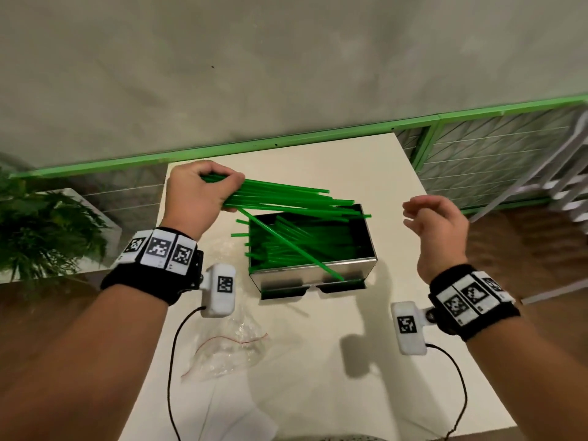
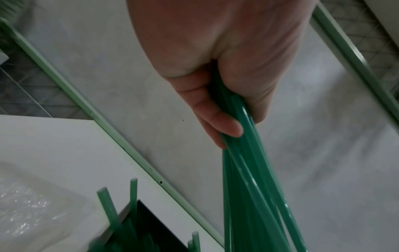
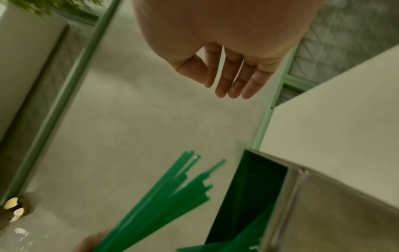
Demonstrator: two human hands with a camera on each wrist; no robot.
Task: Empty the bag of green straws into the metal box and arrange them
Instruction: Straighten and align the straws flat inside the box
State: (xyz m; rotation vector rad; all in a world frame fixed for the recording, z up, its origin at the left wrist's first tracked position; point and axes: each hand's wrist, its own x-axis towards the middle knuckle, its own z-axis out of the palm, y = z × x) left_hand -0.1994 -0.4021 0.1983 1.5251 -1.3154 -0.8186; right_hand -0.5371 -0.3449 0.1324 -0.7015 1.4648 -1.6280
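My left hand (image 1: 203,194) grips a bundle of green straws (image 1: 292,200) by one end and holds it level above the back of the metal box (image 1: 369,240). The wrist view shows my left hand (image 2: 224,105) with its fingers curled round that bundle (image 2: 254,187). Many more straws (image 1: 296,246) lie jumbled in the box, several poking over its left wall and one slanting over the front. My right hand (image 1: 429,218) hovers to the right of the box, fingers relaxed and holding nothing; the right wrist view shows this hand (image 3: 233,80) above the held bundle (image 3: 172,192) and the box (image 3: 323,204).
The empty clear plastic bag (image 1: 226,351) with a red tie lies on the white table (image 1: 350,361) in front of my left wrist. A green-framed wire fence (image 1: 477,154) runs behind the table. A potted plant (image 1: 41,230) stands at the left.
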